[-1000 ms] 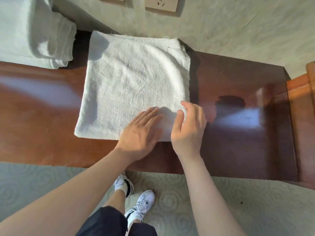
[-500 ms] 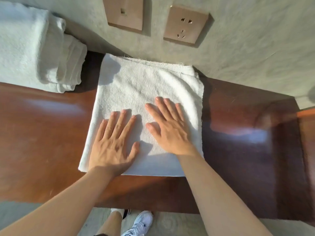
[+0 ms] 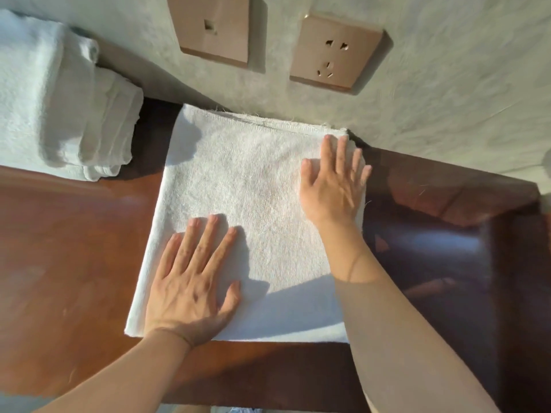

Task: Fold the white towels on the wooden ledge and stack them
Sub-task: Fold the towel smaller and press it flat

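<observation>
A white towel (image 3: 247,186), folded into a rough square, lies flat on the wooden ledge (image 3: 74,248) with its far edge against the wall. My left hand (image 3: 193,281) rests palm down on its near left part, fingers spread. Palm down as well, my right hand (image 3: 334,183) lies at the towel's far right corner, its fingertips reaching the right edge. Neither hand grips anything. A stack of folded white towels (image 3: 59,108) sits on the ledge at the far left, a dark gap apart from the flat towel.
A grey wall (image 3: 447,84) rises right behind the ledge, carrying a switch plate (image 3: 213,28) and a socket plate (image 3: 335,52). The ledge runs on to the right in shadow up to a raised wooden end (image 3: 518,278).
My right hand slid from the towel's middle to its far right corner. My left hand stayed pressed on the near left part. The camera moved closer.
</observation>
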